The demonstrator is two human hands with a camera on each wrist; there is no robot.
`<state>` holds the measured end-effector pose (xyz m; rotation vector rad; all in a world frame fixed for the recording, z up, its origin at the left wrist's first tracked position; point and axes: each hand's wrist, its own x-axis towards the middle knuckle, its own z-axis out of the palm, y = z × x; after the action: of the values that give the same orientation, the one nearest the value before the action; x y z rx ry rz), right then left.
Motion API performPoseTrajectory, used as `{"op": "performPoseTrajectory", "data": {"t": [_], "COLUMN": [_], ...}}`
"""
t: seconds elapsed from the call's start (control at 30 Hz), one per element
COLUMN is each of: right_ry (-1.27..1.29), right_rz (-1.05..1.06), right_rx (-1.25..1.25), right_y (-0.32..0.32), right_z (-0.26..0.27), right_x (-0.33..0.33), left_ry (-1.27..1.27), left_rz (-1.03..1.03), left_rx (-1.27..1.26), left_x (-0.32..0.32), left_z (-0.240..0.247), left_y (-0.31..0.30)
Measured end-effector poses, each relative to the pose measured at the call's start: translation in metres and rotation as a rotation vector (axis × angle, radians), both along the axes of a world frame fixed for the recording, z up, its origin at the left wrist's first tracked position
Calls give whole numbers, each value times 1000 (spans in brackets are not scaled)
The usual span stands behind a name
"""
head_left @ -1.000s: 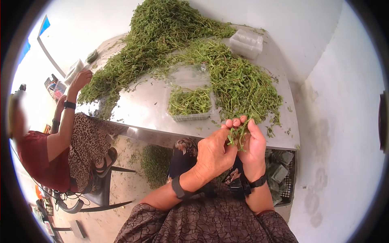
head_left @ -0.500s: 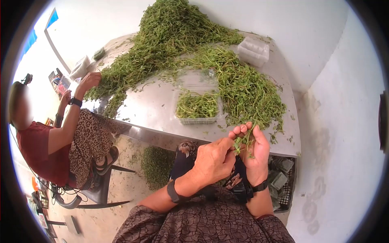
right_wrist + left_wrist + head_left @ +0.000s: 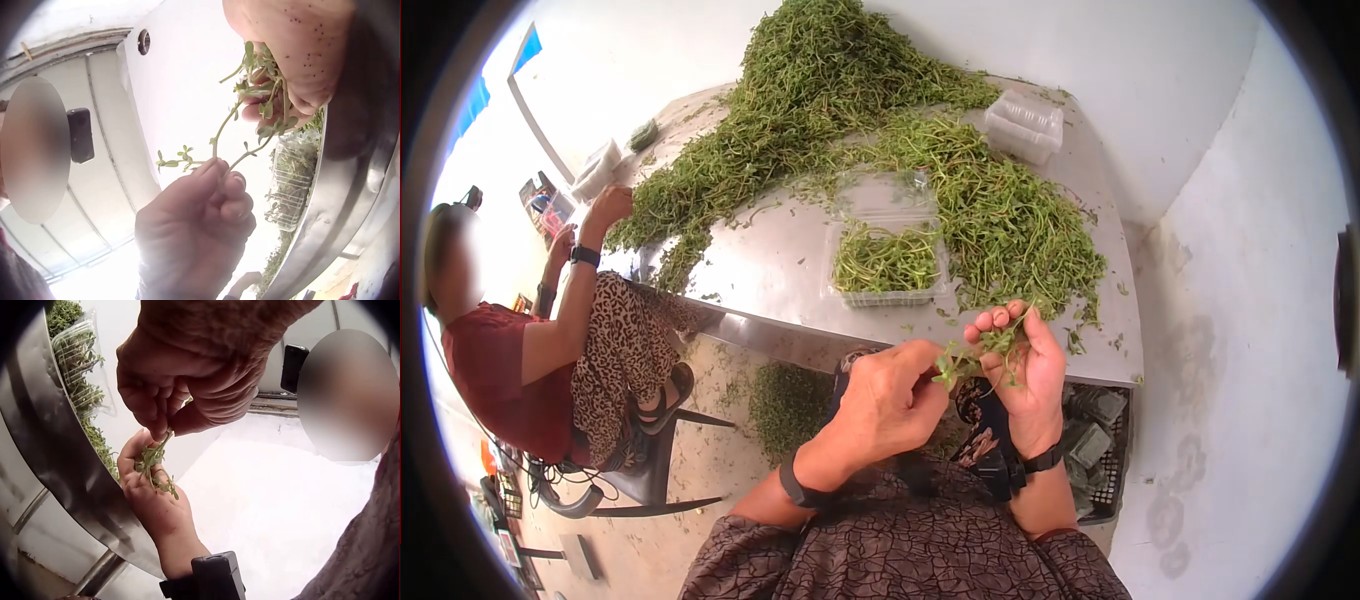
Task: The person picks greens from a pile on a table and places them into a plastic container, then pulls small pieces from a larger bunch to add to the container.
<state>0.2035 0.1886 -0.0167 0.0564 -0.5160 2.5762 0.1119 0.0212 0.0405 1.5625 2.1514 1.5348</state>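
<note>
My left hand [image 3: 890, 400] pinches the stems of purslane sprigs [image 3: 215, 140] between thumb and fingertips. Small rounded leaves [image 3: 946, 370] stick out past its fingers in the head view. Palm up beside it, my right hand [image 3: 1032, 385] holds a small bunch of purslane [image 3: 1000, 343] between thumb and curled fingers. Stems stretch from one hand to the other in the right wrist view. Just beyond the hands, an open clear plastic clamshell box [image 3: 890, 298] holds cut stems, its lid [image 3: 885, 195] tipped back. A loose heap of purslane [image 3: 1010, 215] lies right of it.
A tall pile of purslane [image 3: 820, 60] covers the back of the metal table [image 3: 760, 270]. Stacked clear boxes [image 3: 1025, 125] stand at the back right. Below the right edge is a black crate [image 3: 1108, 490] of packed boxes. Another person [image 3: 495, 370] sits at the left, reaching to the pile.
My left hand has moved left and away from the right hand, with sprigs drawn out between them. The other person's hand has shifted slightly back from the pile.
</note>
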Motion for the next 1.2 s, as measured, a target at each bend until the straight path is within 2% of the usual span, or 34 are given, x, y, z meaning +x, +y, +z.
{"op": "performPoseTrajectory", "data": {"t": [0.2, 0.37, 0.67, 0.8, 0.9, 1.2], "right_ry": [11, 25, -217, -204, -231, -160], "right_rz": [-2, 20, -63, -19, 11, 43], "right_rx": [14, 8, 77, 26, 58, 3], "right_y": [0, -1, -3, -4, -3, -4], "right_z": [-2, 0, 5, 9, 13, 13], "right_x": [0, 0, -3, 1, 5, 6], "left_ry": [-125, -212, -81, -48, -113, -36], "left_rz": [11, -12, -50, -47, -38, 139], "left_rx": [32, 59, 127, 105, 142, 212], "left_x": [-7, -3, 8, 9, 6, -22], "left_z": [16, 7, -2, 6, 7, 24], "left_y": [-2, 8, 26, 24, 22, 6]}}
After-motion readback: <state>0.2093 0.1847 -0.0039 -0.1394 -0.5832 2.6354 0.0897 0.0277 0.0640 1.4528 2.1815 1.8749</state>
